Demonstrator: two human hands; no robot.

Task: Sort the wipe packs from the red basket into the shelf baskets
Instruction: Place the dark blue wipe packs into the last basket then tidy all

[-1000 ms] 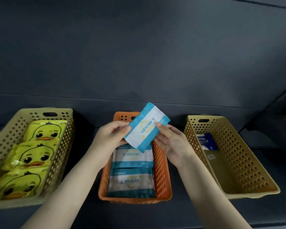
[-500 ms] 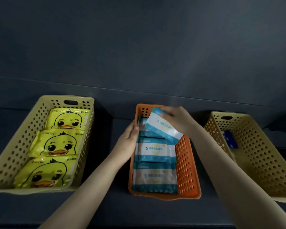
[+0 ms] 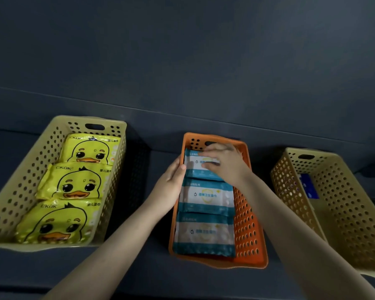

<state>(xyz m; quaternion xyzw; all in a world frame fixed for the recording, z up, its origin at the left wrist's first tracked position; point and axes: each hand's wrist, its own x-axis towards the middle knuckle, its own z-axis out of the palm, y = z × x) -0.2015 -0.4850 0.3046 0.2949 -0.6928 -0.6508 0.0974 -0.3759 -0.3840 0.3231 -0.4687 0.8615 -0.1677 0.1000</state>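
Three baskets stand in a row on the dark shelf (image 3: pixel 152 148).

Left position: the pale yellow basket (image 3: pixel 115 124) holds three yellow duck packs (image 3: pixel 74 182), laid flat from front to back. Nothing here has changed in the last second.

Between the left and centre baskets, the left hand (image 3: pixel 171 182) lies with straight fingers against the outer left wall of the orange basket (image 3: pixel 247 224), near its rim. It holds nothing. One second ago this hand shared the grip on the blue-and-white wipe pack above the basket. It has since let go and moved to steady the basket.

Centre position: the blue-and-white wipe pack (image 3: pixel 195 165) now lies flat in the rear slot of the orange basket, behind two matching packs (image 3: pixel 206 195). One second ago it was in the air and tilted. Half a second ago the right hand alone was lowering it. The right hand (image 3: pixel 225 163) now rests on top of the pack, fingers reaching across its face. Motion blur prevents telling whether they still pinch the pack or only press it down.

Right position: the tan basket (image 3: pixel 344 202) contains one dark blue pack (image 3: pixel 310 187), untouched.

Assessment: this placement is effectively complete, and the centre row appears full. The red basket is out of view, so the remaining count cannot be stated.
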